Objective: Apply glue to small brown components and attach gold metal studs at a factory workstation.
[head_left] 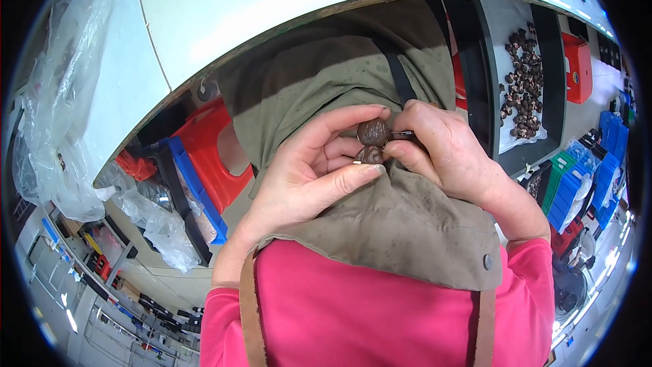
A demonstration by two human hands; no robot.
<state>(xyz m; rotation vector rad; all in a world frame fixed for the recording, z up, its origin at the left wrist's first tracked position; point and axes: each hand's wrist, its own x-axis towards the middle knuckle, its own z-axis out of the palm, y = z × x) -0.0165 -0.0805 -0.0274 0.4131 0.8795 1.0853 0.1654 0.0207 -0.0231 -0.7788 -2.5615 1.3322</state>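
1. Cradling two brown lumps, upper (373, 132) and lower (370, 155), your left hand (316, 170) has its fingers and thumb curled about them at the centre of the frame, above the apron (305, 78).
2. Your right hand (451, 146) pinches a thin dark tool (403, 135), its end at the upper lump's right side.
3. Work on these lumps looks under way, since both hands are on them; how much of it is done you can't tell from here.
4. More brown-and-pale pieces (524, 85) lie in the tray (555, 81) at upper right; whether they are finished or waiting, the view doesn't settle.
5. Count: two lumps, touching, perhaps joined; one tool; one tray of pieces, too heaped to number; two red stools, left (234, 180) and upper right (577, 68).
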